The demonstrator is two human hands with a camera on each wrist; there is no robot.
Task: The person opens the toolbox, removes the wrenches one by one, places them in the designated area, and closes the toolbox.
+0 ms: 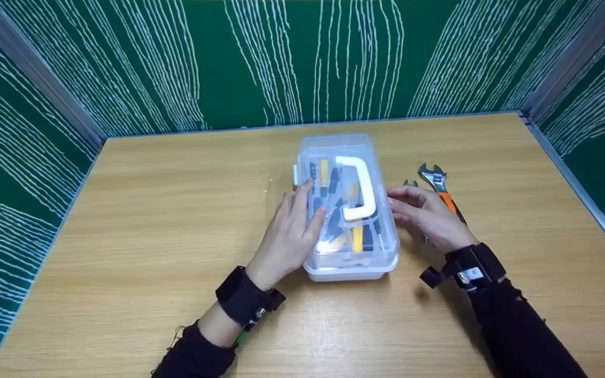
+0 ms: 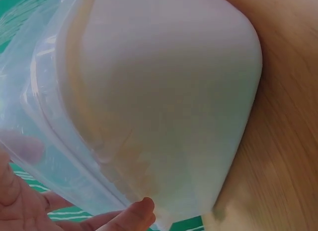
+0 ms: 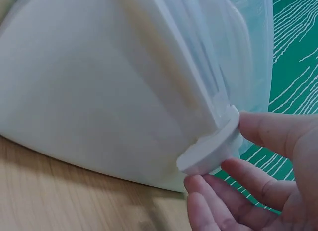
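A clear-lidded toolbox [image 1: 352, 270] with a white base stands on the table, its lid down. Through the lid show several tools with yellow and dark handles, and a white carry handle [image 1: 368, 191] lies on top. My left hand [image 1: 288, 228] holds the box's left side, thumb over the lid and fingers along the edge, as the left wrist view also shows. On the right side, my right hand [image 1: 431, 218] pinches a white latch [image 3: 208, 149] between thumb and fingers. In the right wrist view the latch tilts outward from the box wall.
Behind my right hand lies an adjustable wrench [image 1: 434, 178] with an orange and black handle. A second metal tool [image 1: 410, 183] beside it is mostly hidden by that hand. Green walls [image 1: 302, 63] with white streaks bound the wooden table [image 1: 176, 210] at the back and sides.
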